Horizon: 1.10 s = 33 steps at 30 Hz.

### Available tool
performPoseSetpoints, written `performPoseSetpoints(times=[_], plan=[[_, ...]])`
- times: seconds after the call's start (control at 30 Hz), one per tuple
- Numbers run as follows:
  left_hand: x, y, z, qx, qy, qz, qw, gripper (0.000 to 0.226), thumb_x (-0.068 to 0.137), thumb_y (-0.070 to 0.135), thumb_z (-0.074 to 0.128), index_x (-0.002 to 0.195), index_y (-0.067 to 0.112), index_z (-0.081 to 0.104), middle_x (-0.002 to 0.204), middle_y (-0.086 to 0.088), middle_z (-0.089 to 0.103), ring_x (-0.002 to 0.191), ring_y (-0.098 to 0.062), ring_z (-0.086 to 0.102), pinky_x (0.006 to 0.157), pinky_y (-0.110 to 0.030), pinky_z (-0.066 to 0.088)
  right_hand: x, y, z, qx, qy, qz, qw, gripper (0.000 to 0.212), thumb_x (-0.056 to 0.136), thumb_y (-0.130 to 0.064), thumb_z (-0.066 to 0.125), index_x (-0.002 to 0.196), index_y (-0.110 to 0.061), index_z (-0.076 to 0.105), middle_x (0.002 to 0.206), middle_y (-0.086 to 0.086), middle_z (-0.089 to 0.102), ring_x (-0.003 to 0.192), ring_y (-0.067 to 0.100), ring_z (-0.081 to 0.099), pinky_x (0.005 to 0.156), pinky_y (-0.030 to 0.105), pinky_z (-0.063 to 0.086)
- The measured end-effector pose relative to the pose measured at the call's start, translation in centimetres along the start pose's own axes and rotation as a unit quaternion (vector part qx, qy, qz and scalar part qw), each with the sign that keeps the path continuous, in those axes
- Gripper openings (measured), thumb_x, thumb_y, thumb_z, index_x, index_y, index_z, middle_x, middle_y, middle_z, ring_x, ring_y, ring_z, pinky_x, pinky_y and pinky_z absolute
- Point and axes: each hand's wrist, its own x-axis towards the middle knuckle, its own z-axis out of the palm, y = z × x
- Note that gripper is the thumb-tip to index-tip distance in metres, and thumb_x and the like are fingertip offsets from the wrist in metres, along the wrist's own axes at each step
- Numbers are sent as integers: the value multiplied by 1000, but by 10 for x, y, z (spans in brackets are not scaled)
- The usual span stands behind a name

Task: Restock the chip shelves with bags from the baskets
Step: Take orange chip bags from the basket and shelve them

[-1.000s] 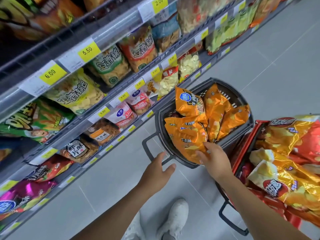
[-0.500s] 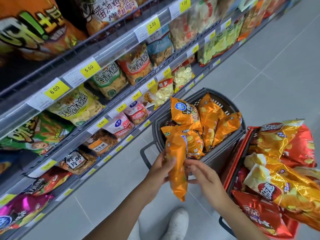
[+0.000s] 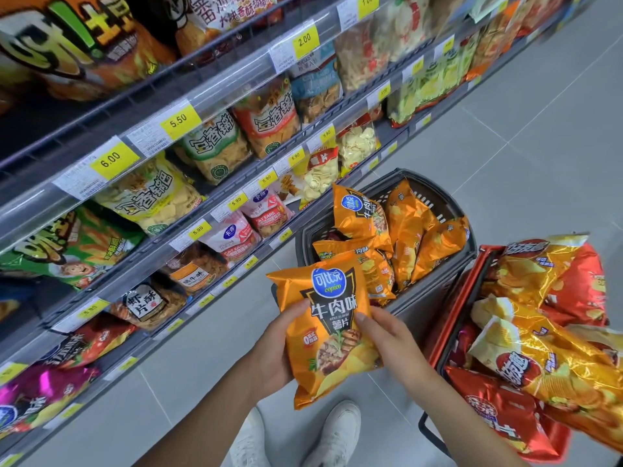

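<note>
The person holds one orange beef-flavour chip bag (image 3: 328,332) in both hands, face up and roughly upright, above the floor in front of the grey basket (image 3: 435,288) and just clear of its near rim. The left hand (image 3: 274,352) wraps the bag's left edge, thumb over the front and fingers behind; the right hand (image 3: 387,335) pinches the right edge with the thumb pressed to the printed face. Both grips are closed on the bag. Both forearms reach in from the bottom edge of the view, wrists bent slightly inward.

The step in hand looks like carrying this bag to a shelf (image 3: 215,210) slot. Doing it well means finding the matching facing first — no orange bag of this kind shows on the visible shelves, so the right slot cannot be told from here. The bag is puffed and light; a gentle hold at the edges avoids crushing the chips, and the label should end up facing the aisle behind the shelf's front rail.

More orange bags stand in the grey basket, and the red basket (image 3: 448,335) beside it holds gold and red bags — plenty left.
</note>
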Motion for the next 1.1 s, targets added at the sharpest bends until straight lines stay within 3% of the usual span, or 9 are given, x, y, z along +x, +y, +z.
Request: performPoseSetpoints(times=[0.13,0.27,0.4,0.57,0.77,0.87,0.93,1.0,1.1], plan=[[3,-4,-9,10,-11,-2,1000,51,100,52,54,142,24,58,135,-13,69,124,-36,67,110,-59,48,6,2,1,-19,44,-5,999,21,94,-26,71,112,-15,70,104,4,79,92,24,77,84,41,62],[12,-14,-21,67,40,39,996,58,84,31,80,138,20,61,125,-11,75,114,-35,73,104,-58,54,19,3,7,-64,21,14,998,40,86,-48,78,110,-17,70,101,3,79,90,22,76,84,44,62],[20,-16,-36,100,126,76,984,46,85,24,84,128,21,68,114,-5,79,103,-31,77,98,-58,58,53,-9,0,-62,49,34,996,34,97,-36,66,120,-10,66,106,1,71,97,20,69,72,24,54],[25,-11,-51,105,196,125,967,38,87,19,83,123,22,69,109,0,80,98,-25,78,92,-52,61,119,-16,-39,-325,159,18,932,60,96,-30,71,149,-17,47,143,5,58,127,26,57,101,37,46],[41,-4,-68,117,228,155,954,41,86,25,84,124,29,67,111,6,80,97,-19,78,87,-46,64,178,-14,-50,-399,96,49,910,79,87,-31,81,153,-21,39,150,7,51,134,35,51,107,46,46],[46,-2,-76,119,236,164,950,43,87,22,83,126,27,67,113,5,79,100,-21,77,93,-50,61,189,-4,-48,-438,86,51,893,71,85,-37,82,145,-13,51,136,9,61,124,36,58,100,44,50],[45,-1,-77,126,238,163,949,45,86,21,84,128,26,67,114,2,79,103,-24,77,97,-55,59,180,-4,-46,-450,86,26,889,41,85,-41,80,112,-14,66,99,5,67,96,32,63,74,37,50],[42,1,-75,138,242,160,947,45,85,22,85,127,27,68,113,3,79,102,-23,77,97,-55,59,165,-6,-43,-425,88,-14,901,29,82,-40,80,92,-20,62,81,-1,63,80,25,61,61,33,44],[34,7,-64,148,232,163,948,43,86,23,85,124,29,68,111,5,80,100,-22,77,95,-54,60,135,-17,-33,-352,107,-77,927,41,81,-34,82,115,-21,61,104,-4,69,93,19,64,82,35,51]])
